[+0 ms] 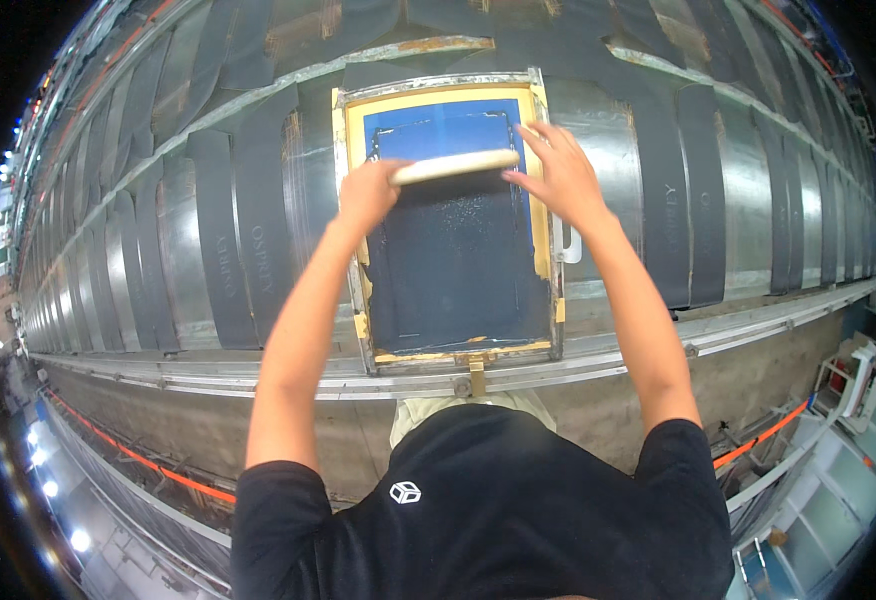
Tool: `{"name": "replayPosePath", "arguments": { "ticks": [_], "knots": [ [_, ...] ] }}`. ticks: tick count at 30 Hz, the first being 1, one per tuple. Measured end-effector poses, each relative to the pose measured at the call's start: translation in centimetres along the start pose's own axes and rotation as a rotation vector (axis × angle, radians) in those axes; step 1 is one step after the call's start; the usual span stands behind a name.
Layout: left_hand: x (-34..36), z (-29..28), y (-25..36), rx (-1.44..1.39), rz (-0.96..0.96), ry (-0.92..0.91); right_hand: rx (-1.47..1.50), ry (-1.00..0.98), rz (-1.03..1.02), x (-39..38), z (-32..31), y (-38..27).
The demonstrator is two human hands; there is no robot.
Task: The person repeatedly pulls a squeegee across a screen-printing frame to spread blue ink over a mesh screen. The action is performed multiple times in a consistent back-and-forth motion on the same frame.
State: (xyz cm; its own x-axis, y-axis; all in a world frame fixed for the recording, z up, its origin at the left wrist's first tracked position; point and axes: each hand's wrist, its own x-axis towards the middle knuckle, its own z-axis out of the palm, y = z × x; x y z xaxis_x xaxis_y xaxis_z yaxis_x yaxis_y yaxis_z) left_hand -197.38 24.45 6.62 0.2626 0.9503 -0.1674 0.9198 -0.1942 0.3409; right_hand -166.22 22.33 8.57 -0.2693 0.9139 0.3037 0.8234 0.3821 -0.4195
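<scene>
Here, lettered grey strips (220, 220) flank the frame (438, 83).

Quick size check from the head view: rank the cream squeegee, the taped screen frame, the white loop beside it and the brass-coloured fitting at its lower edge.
Largest to smallest:
1. Taped screen frame
2. Cream squeegee
3. White loop and brass-coloured fitting: too alike in size to rank.

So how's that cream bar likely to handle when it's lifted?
The cream bar is probably stiff: it looks straight, without sagging, between the left hand and the right hand. Being long and slim, it may tip if held by one end only.
</scene>
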Motion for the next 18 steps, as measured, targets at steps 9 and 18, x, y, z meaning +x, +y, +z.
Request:
{"name": "replayPosePath", "arguments": {
  "ticks": [9, 18],
  "knots": [
    [0.6, 3.3, -1.0, -0.075, 0.089, 0.116, -0.028, -0.235, 0.079, 0.3, 8.0, 1.7],
    [-20.8, 8.3, 2.7, -0.066, 0.093, 0.069, 0.133, -0.284, 0.104, -18.7, 3.6, -8.1]
  ]
}}
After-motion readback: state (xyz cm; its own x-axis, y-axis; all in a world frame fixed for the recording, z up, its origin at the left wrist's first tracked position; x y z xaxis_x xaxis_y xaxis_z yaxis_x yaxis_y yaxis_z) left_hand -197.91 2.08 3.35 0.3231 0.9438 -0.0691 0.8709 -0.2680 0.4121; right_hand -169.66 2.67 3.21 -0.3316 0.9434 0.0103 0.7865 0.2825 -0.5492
